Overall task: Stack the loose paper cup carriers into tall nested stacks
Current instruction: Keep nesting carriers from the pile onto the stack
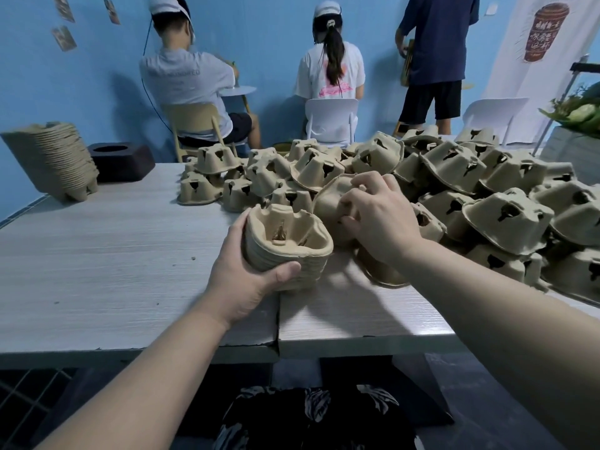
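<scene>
Head: left hand (240,280) grips nested stack (289,246).

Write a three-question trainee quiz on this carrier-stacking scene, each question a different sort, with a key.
1. True or false: the left hand grips a short nested stack with its cups facing up.
2. Multiple choice: the right hand is on A) the tall stack at far left, B) a loose carrier at the edge of the pile, C) the dark box.
3. Fill in: the tall stack leans beside the dark ____.

Key: 1 true; 2 B; 3 box.
</scene>
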### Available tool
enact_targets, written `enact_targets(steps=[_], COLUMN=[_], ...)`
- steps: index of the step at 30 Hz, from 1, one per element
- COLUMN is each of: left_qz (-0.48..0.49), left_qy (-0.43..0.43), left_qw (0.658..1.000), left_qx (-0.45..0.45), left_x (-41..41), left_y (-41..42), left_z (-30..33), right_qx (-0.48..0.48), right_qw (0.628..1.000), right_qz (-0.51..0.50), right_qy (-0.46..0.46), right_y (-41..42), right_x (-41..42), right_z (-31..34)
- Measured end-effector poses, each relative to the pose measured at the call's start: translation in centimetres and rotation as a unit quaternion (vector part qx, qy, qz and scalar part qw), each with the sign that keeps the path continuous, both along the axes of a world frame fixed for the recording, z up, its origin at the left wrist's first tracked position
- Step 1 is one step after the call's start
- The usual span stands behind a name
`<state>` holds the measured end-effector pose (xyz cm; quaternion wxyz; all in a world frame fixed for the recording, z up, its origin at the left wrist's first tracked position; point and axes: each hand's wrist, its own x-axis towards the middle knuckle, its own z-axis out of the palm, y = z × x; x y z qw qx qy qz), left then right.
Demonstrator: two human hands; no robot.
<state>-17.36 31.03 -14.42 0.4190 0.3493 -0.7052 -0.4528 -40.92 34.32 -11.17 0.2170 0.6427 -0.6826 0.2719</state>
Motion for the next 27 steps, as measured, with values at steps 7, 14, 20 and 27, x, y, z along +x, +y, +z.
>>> enact_targets(steps=[7,14,20,27], left_qz=[-0.022,-0.017,-0.018,-0.047], left_qy=[-0.013,-0.048,-0.073,-0.066], left_qw=[1.000,0.999,0.997,0.997], left_qx=[0.000,-0.015,-0.027,-0.016], left_x=[-0.9,-1.1,-1.8,-2.3], left_y=[0.1,-0.3,0.0,0.1], left_z=[0.1,1.1,1.9,2.2], right_qx=[-0.066,-0.104,-0.126,-0.036], right_qw=[0.996,0.982,0.948,0.942], right_qz=[-0.017,-0.024,0.003,0.112], right_qy=[-0.054,-0.156,-0.292,-0.315], right_y=[0.7,1.3,2.1,3.1], right_x=[-1.0,-1.9,-0.3,2.9], right_z=[1.8,2.5,3.3,1.9])
